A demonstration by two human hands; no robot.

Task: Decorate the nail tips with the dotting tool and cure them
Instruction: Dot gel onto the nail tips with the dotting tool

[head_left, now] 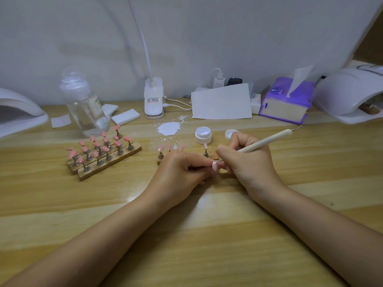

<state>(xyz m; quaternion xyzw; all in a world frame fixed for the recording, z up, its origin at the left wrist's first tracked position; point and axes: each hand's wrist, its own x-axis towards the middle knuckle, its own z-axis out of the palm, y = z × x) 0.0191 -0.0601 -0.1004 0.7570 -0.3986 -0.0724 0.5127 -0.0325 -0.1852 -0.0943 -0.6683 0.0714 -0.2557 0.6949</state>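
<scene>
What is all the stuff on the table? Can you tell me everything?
nail tip: one, pink, held between both hands
dotting tool: one, white, in the right hand
nail tips on wooden stands: many, pink, left of centre
stand behind the hands: a few pink tips, partly hidden
gel pot: one, white, open, behind the hands
pot lid: one, white, right of the pot
white smear: one, on the table
clear bottle: one, back left
curing lamps: two, white, far left and far right
tissue pack: one, purple, back right
paper sheet: one, white, back centre
clip lamp: one, white, back centre
table: one, wooden
left hand: pinches the nail tip
right hand: grips the tool
</scene>
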